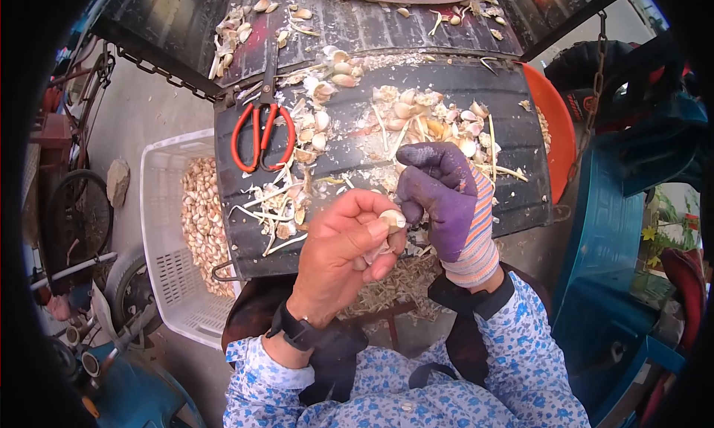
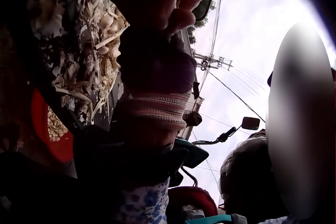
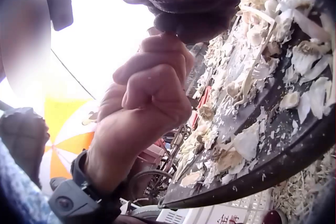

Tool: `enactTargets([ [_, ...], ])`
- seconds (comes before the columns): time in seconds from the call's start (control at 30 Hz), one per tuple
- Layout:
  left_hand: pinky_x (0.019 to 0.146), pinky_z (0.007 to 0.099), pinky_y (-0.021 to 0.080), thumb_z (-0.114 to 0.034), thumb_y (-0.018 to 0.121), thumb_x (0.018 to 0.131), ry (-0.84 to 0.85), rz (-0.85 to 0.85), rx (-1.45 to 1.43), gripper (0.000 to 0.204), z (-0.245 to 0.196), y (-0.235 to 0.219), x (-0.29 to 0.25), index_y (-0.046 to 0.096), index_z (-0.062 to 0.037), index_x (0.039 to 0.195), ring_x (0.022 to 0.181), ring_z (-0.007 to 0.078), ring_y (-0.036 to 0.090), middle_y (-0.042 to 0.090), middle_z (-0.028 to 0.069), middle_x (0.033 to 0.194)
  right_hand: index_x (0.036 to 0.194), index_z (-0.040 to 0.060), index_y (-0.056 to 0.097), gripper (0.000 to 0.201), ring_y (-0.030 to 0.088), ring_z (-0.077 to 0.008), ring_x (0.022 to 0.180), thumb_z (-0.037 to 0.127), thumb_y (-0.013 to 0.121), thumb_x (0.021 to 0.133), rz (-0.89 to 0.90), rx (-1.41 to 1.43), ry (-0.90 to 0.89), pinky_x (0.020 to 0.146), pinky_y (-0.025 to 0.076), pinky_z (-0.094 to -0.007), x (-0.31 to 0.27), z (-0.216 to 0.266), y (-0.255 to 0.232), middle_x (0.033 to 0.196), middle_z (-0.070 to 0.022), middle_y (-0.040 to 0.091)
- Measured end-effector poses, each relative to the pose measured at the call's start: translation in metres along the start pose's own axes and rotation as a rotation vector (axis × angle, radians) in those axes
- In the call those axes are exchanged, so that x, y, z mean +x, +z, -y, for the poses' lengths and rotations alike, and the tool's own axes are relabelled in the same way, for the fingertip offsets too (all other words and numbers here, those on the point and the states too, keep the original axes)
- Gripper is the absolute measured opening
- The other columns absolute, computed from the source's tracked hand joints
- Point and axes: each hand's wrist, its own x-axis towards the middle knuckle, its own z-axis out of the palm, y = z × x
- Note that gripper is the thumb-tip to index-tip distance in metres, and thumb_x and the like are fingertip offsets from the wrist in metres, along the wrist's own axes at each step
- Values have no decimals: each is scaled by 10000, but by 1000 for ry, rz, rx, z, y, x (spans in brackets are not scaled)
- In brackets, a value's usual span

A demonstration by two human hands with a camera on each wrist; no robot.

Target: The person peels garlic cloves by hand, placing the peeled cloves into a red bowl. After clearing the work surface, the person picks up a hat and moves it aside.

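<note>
My bare left hand (image 1: 346,242) pinches a pale garlic clove (image 1: 393,219) between thumb and forefinger, with more garlic and papery skin tucked in the curled fingers below. A purple glove with a striped cuff covers my right hand (image 1: 450,201); its fingers are curled, and thumb and fingertip pinch at the clove's edge. Both hands meet above the near edge of a dark ridged board (image 1: 513,123). In the right wrist view, the bare fingers (image 3: 157,82) meet the gloved ones. Just beyond the hands lies a heap of garlic cloves, skins and stalks (image 1: 439,119).
Red-handled scissors (image 1: 256,134) lie at the board's left. A white plastic basket (image 1: 167,279) holding many cloves stands on the left floor. An orange basin (image 1: 558,130) is behind the board's right side. Peel litter (image 1: 398,287) covers the ground below, and chains flank the board.
</note>
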Motion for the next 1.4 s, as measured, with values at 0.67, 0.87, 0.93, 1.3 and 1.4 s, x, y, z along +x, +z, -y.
enactTargets([
  [0.67,486,343,508,52,494,865,661,729,4,159,-37,35,-57,571,177,924,582,323,616,594,322,821,916,49,596,187,551,-354,749,65,628,733,448,-1489,-554,635,424,-445,26,-31,9,805,-161,543],
  [0.87,447,260,380,-51,498,904,165,53,-125,266,-38,-6,-42,508,39,1154,537,187,539,596,183,791,906,41,578,178,557,-347,757,35,611,731,370,-1428,-655,623,424,-432,27,-33,10,837,-162,551],
  [0.93,422,223,369,-91,506,918,104,-109,-187,206,-30,-23,-30,529,4,1100,555,160,550,602,170,836,918,33,581,167,577,-283,737,33,613,754,273,-1381,-661,622,436,-388,25,-36,8,821,-120,570],
  [1.3,414,196,378,-21,608,833,105,-302,293,177,-4,-17,6,545,-4,998,519,119,567,636,84,786,1022,-6,594,218,557,-84,755,63,621,817,179,-173,40,673,468,-247,5,-16,8,832,-41,619],
  [1.4,440,197,395,-7,594,826,174,-339,451,116,-1,-11,10,560,3,936,530,91,558,624,58,741,1021,-13,589,217,543,-78,744,74,616,824,212,-213,24,642,462,-243,4,-13,2,819,-38,613],
])
